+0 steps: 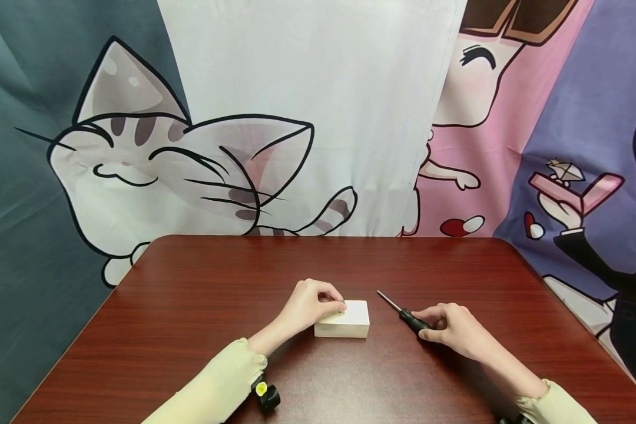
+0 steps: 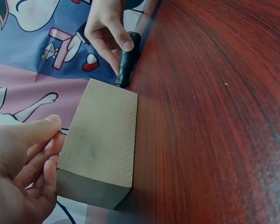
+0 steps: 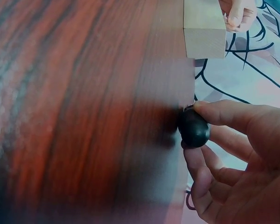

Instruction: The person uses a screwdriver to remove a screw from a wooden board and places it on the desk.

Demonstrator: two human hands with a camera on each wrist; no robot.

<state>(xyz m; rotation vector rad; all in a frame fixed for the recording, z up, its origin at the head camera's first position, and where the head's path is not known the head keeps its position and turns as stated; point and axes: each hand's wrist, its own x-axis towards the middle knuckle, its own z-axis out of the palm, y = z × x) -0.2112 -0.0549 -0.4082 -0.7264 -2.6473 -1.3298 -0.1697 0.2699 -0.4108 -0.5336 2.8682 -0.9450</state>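
A pale rectangular block lies on the table near the middle. My left hand is over its left part and pinches a small screw between thumb and finger. In the left wrist view the screw's thread shows, its end right at the block's face; the rest is hidden by the fingers. To the right of the block, my right hand grips a screwdriver by its black handle. The screwdriver's metal shaft points away and to the left, and its tip is apart from the block.
The dark red-brown wooden table has rounded far corners. Behind it hangs a cloth backdrop printed with a cartoon cat and figures. A black wrist camera sits at the left sleeve.
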